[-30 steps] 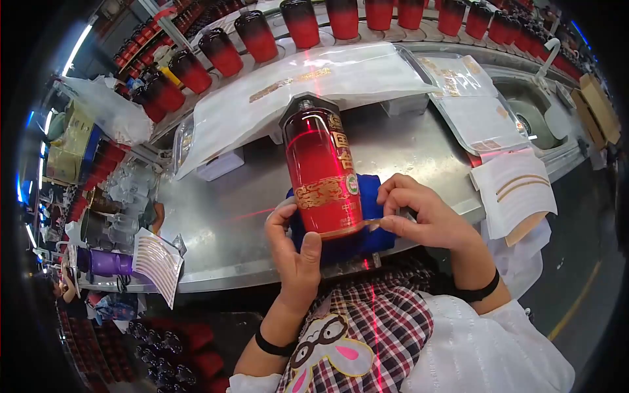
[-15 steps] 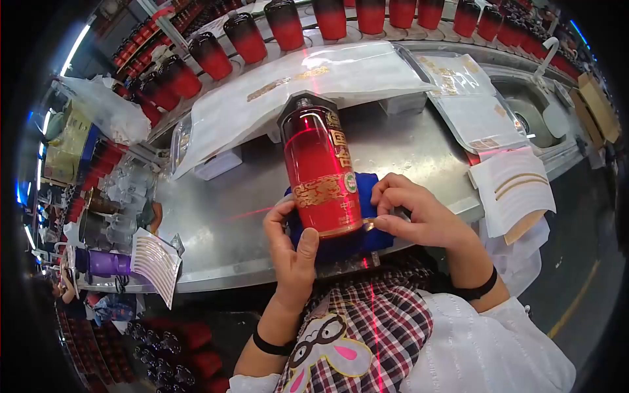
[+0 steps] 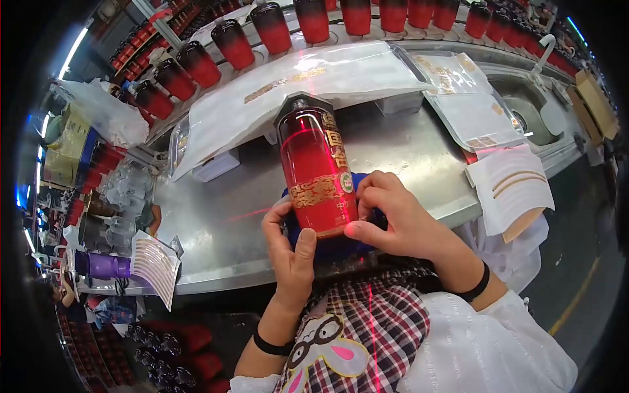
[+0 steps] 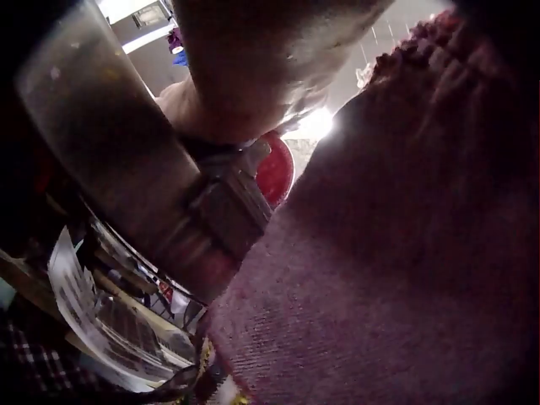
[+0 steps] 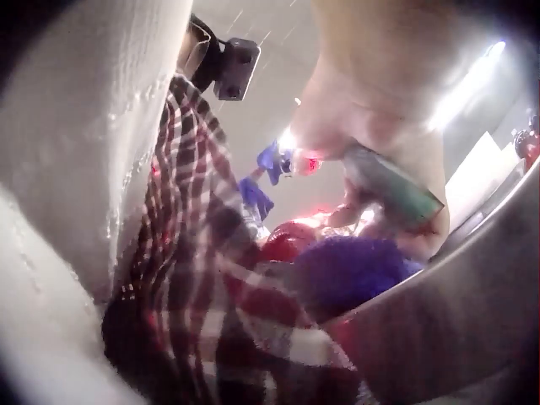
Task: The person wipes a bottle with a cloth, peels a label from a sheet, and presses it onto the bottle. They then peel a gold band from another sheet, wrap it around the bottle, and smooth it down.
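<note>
A glossy red bottle [image 3: 313, 164] with a dark shoulder, gold lettering and a gold patterned band lies tilted, neck away from the person, over a blue cloth [image 3: 359, 178]. A thin gold strip [image 3: 331, 232] runs along its base edge. My left hand [image 3: 288, 255] holds the lower left side with bent fingers, its thumb upright by the base. My right hand [image 3: 396, 219] has its thumb tip at the lower right edge, where the strip's end is hidden, and its curled fingers against the bottle's right side. The wrist views show the hands' work poorly.
Several red-and-black bottles [image 3: 234, 46] stand in a row on the conveyor behind. White backing paper [image 3: 354, 65] with gold decals covers a raised tray. At right are a sheet of gold strips [image 3: 511, 187] and a sink [image 3: 524, 111]; another strip sheet [image 3: 156, 262] hangs at the left edge.
My right hand has moved left from the loose strip end it pinched to the bottle's lower edge. The loose end no longer shows. The left hand keeps its place; the conveyor bottles have moved right.
</note>
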Demonstrator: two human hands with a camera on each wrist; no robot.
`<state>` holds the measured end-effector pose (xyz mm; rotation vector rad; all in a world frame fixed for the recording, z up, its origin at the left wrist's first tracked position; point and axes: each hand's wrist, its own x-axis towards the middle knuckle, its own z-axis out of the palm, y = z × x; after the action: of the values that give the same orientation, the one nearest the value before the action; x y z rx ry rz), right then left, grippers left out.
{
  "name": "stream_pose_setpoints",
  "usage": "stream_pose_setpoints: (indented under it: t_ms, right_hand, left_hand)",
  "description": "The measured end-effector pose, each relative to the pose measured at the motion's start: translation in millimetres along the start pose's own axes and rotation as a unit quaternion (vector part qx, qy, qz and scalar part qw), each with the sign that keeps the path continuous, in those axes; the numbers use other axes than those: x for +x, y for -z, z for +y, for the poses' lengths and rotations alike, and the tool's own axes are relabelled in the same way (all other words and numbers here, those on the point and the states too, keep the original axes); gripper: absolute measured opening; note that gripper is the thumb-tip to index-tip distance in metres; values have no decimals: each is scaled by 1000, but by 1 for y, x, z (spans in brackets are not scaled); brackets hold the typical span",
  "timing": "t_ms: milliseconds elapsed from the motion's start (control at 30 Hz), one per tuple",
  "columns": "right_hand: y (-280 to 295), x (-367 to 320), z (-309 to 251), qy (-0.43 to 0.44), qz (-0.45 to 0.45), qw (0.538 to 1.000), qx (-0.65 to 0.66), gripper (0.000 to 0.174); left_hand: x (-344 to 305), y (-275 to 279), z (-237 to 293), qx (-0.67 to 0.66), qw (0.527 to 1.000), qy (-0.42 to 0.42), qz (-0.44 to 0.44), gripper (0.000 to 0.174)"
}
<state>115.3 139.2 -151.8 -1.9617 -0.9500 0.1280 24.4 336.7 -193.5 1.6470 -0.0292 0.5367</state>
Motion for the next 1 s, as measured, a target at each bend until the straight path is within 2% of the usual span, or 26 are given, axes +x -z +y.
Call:
stream_pose_setpoints:
  t_ms: [333,433,533,567,600,633,667,767,1000]
  right_hand:
    - [-7,2,6,3,33,999,14,46]
    - [-7,2,5,-1,30,1000,8,46]
    - [-6,3,4,-5,26,1000,16,46]
    - [-5,3,4,-5,25,999,21,46]
    - [-6,2,4,-6,24,999,26,46]
    - [-5,1,4,-9,25,999,19,46]
    - [-5,1,3,-11,22,1000,12,46]
    - [-7,3,5,-2,20,1000,6,46]
    - [-3,3,4,-19,-4,1000,-10,39]
  left_hand:
    - [0,0,-1,-28,1000,-6,0,52]
    - [0,-2,1,22,1000,15,-1,55]
    - [-8,-5,3,-11,996,-19,85,50]
    - [-12,-1,5,105,987,-105,57,45]
    - [-17,7,9,217,958,-187,27,39]
    - [-21,11,14,325,908,-263,-4,34]
    - [-21,5,25,350,891,-288,-11,18]
    - [-18,4,17,366,875,-317,-3,13]
    - [-30,13,5,344,893,-289,11,13]
